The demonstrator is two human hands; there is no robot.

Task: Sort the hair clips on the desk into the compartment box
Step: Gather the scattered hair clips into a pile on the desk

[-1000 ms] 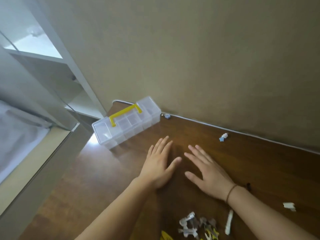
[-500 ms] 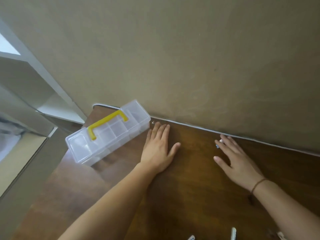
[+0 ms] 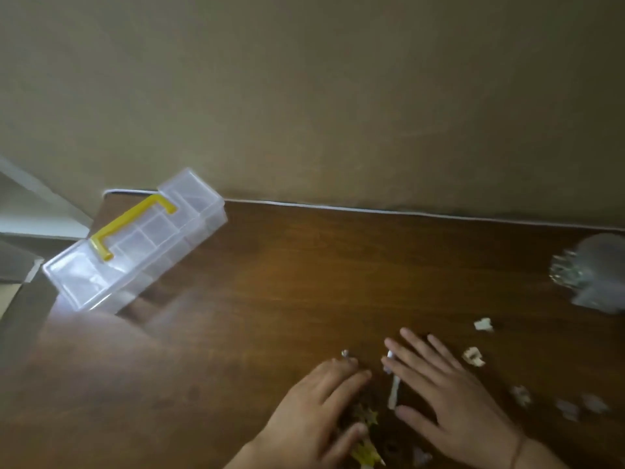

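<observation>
The clear compartment box, lid closed and with a yellow handle, sits at the desk's far left by the wall. My left hand lies palm down over a pile of hair clips near the front edge, and yellow star clips show under its thumb. A small silvery clip lies at its fingertips. My right hand is flat with fingers spread beside a long white clip. Loose white clips lie to its right.
The brown wooden desk ends at a beige wall with a white cable along its back edge. A blurred clear plastic object stands at the far right. More pale clips are scattered at the lower right.
Both hands have drawn back from the wall side of the desk to the clip pile near the front edge. The view has swung right and down.
</observation>
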